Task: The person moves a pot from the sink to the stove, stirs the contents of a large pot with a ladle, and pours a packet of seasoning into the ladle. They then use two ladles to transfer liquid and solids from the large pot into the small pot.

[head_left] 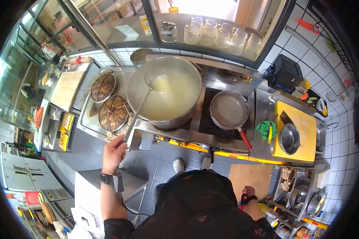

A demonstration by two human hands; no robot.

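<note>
My left hand [114, 153] is closed round the handle end of a long metal ladle [138, 111]. The ladle's bowl lies in the pale, cloudy liquid of a large steel pot [193, 95] on the stove. My right hand [249, 191] hangs low at my right side, its fingers partly curled; whether it holds anything is hard to make out. To the right of the pot, a frying pan [228, 109] with a red handle rests on the dark hob. Two round woven steamer lids [103, 87] [113, 113] sit left of the pot.
A yellow cutting board [306, 137] at the right bears a metal bowl [289, 138] and a knife. Beside it lies a green cloth [264, 129]. Glass jugs [208, 32] stand behind the window. A white surface [85, 187] is near my left arm, shelves [283, 203] at lower right.
</note>
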